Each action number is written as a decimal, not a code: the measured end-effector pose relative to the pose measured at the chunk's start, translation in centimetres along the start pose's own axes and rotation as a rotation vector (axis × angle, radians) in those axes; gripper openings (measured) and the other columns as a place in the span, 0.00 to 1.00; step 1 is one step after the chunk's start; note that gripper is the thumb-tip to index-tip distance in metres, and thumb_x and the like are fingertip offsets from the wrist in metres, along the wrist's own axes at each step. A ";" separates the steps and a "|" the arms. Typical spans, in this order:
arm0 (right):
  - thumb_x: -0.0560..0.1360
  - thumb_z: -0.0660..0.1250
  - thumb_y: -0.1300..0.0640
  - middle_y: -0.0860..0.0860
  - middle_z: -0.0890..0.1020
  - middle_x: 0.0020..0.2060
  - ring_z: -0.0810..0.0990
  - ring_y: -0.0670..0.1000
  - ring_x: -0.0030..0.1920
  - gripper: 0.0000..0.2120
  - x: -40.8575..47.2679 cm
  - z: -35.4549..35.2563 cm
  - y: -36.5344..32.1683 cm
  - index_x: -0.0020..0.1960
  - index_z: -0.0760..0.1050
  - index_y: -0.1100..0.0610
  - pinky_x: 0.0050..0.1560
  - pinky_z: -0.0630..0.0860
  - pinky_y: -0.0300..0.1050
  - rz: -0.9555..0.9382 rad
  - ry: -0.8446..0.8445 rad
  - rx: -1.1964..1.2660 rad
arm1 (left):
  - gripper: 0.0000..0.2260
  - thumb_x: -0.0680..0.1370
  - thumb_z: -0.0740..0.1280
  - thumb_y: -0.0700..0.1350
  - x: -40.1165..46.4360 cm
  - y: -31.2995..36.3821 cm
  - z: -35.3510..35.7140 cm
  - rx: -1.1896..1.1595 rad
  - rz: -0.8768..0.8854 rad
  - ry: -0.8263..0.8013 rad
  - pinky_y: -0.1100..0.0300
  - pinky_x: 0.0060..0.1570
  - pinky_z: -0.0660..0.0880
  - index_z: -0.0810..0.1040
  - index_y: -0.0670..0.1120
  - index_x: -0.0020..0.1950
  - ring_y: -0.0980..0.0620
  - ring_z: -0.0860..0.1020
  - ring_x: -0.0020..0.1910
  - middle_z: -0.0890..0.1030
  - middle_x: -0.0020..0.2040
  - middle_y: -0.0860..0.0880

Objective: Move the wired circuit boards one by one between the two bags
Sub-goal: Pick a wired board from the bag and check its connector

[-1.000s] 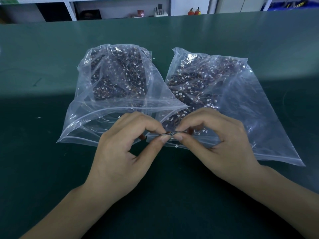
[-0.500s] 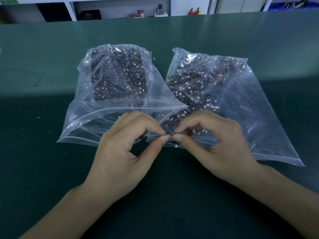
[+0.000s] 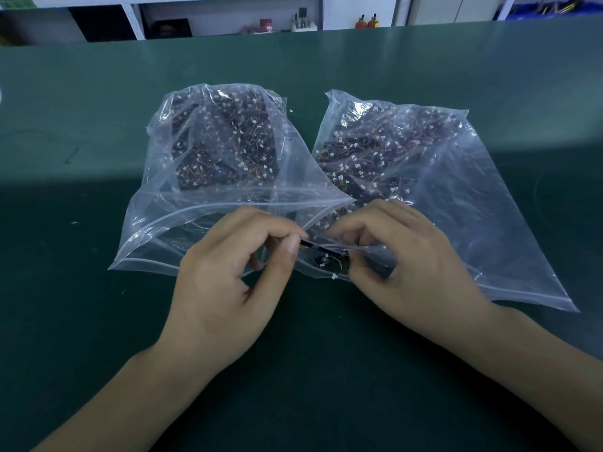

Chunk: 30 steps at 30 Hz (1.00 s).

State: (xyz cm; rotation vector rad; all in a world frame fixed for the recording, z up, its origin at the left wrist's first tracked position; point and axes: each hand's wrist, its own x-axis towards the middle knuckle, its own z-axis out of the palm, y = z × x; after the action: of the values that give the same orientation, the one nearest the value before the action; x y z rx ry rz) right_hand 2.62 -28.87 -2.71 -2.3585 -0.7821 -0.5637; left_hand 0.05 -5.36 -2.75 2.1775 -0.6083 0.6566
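Pinching one small dark wired circuit board (image 3: 321, 250) at opposite ends, left hand (image 3: 228, 282) and right hand (image 3: 411, 265) should lift it clear of the right-hand clear plastic bag (image 3: 456, 197), untangling trailing wires first.

Two bags lie side by side on the surface (image 3: 98, 321) in front of you, their near corners overlapping. The left bag (image 3: 208, 177) and the right bag (image 3: 456, 197) each hold a heap of wired circuit boards toward the far end. Your left hand (image 3: 228, 288) and right hand (image 3: 414, 265) meet at the bags' near edges, together pinching one circuit board (image 3: 321, 249) between them. Shelves (image 3: 228, 17) stand behind the surface.
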 end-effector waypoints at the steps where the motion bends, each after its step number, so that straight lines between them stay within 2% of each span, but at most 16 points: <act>1: 0.72 0.73 0.67 0.42 0.79 0.45 0.78 0.48 0.46 0.16 0.0 -0.1 0.0 0.56 0.81 0.52 0.52 0.76 0.47 0.002 0.023 0.014 | 0.04 0.83 0.69 0.41 0.0 0.0 0.0 0.007 0.010 -0.014 0.55 0.42 0.75 0.84 0.46 0.51 0.50 0.80 0.45 0.81 0.46 0.56; 4: 0.74 0.74 0.66 0.42 0.82 0.47 0.78 0.46 0.47 0.15 -0.1 -0.2 -0.1 0.56 0.82 0.52 0.51 0.78 0.49 0.022 0.078 0.040 | 0.04 0.79 0.72 0.40 0.0 0.0 0.2 0.070 0.043 -0.033 0.52 0.39 0.75 0.84 0.46 0.45 0.51 0.79 0.44 0.80 0.45 0.55; 8: 0.74 0.74 0.66 0.42 0.83 0.48 0.79 0.44 0.48 0.15 -0.2 -0.2 -0.2 0.57 0.82 0.51 0.50 0.78 0.44 0.045 0.126 0.086 | 0.03 0.80 0.75 0.42 0.2 -0.4 0.9 0.162 0.133 -0.013 0.49 0.35 0.76 0.87 0.45 0.47 0.49 0.80 0.43 0.81 0.44 0.53; 12: 0.74 0.74 0.67 0.41 0.83 0.49 0.79 0.42 0.48 0.16 -0.2 -0.1 -0.1 0.57 0.82 0.51 0.51 0.74 0.35 0.051 0.145 0.102 | 0.09 0.84 0.73 0.44 0.7 -0.6 1.5 0.265 0.259 0.025 0.54 0.34 0.75 0.87 0.45 0.45 0.52 0.78 0.40 0.80 0.42 0.51; 15: 0.74 0.74 0.67 0.41 0.82 0.48 0.79 0.43 0.48 0.15 -0.3 -0.1 -0.1 0.56 0.82 0.51 0.50 0.74 0.35 0.045 0.146 0.101 | 0.10 0.85 0.71 0.45 0.8 -0.7 1.8 0.427 0.290 -0.005 0.56 0.30 0.71 0.87 0.48 0.45 0.52 0.76 0.38 0.78 0.41 0.52; 20: 0.74 0.74 0.66 0.41 0.82 0.46 0.79 0.46 0.46 0.14 -0.2 0.1 -0.2 0.56 0.83 0.52 0.48 0.76 0.44 0.040 0.128 0.119 | 0.06 0.82 0.72 0.44 0.7 -0.8 1.8 0.491 0.218 -0.107 0.60 0.28 0.64 0.88 0.54 0.50 0.54 0.74 0.35 0.74 0.38 0.53; 22: 0.74 0.74 0.67 0.41 0.82 0.47 0.79 0.46 0.47 0.14 -0.2 0.1 -0.2 0.56 0.83 0.53 0.49 0.77 0.46 0.035 0.121 0.118 | 0.06 0.83 0.72 0.45 0.7 -0.5 1.7 0.453 0.199 -0.109 0.61 0.28 0.65 0.88 0.54 0.51 0.56 0.74 0.35 0.74 0.38 0.55; 24: 0.74 0.75 0.67 0.41 0.82 0.47 0.79 0.46 0.47 0.15 -0.2 0.1 -0.1 0.56 0.82 0.52 0.49 0.77 0.46 0.035 0.112 0.112 | 0.06 0.82 0.70 0.46 0.7 -0.2 1.4 0.356 0.138 -0.089 0.61 0.29 0.68 0.86 0.52 0.48 0.58 0.74 0.36 0.76 0.39 0.56; 26: 0.74 0.75 0.67 0.39 0.81 0.46 0.79 0.46 0.47 0.15 -0.3 0.1 -0.1 0.56 0.82 0.52 0.50 0.77 0.44 0.031 0.105 0.102 | 0.09 0.82 0.66 0.47 0.9 -0.3 0.9 0.303 0.057 -0.073 0.63 0.30 0.66 0.80 0.50 0.43 0.57 0.71 0.36 0.75 0.37 0.57; 28: 0.75 0.74 0.66 0.38 0.80 0.46 0.79 0.45 0.48 0.14 -0.3 0.1 -0.1 0.56 0.82 0.51 0.51 0.76 0.42 0.029 0.098 0.097 | 0.12 0.82 0.63 0.48 1.1 -0.7 0.2 0.370 -0.013 -0.073 0.65 0.32 0.62 0.74 0.48 0.39 0.56 0.68 0.36 0.71 0.36 0.57; 30: 0.75 0.74 0.66 0.39 0.80 0.46 0.79 0.45 0.48 0.14 -0.3 0.2 -0.1 0.56 0.82 0.51 0.52 0.74 0.38 0.027 0.097 0.098 | 0.13 0.83 0.63 0.49 1.3 -1.5 -0.3 0.475 -0.052 -0.080 0.62 0.37 0.66 0.74 0.48 0.39 0.55 0.69 0.39 0.72 0.37 0.57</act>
State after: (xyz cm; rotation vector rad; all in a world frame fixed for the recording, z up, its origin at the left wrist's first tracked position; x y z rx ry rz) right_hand 2.37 -28.85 -3.00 -2.2316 -0.7173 -0.6101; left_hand 1.93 -4.49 -2.56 2.6611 -0.4670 0.7467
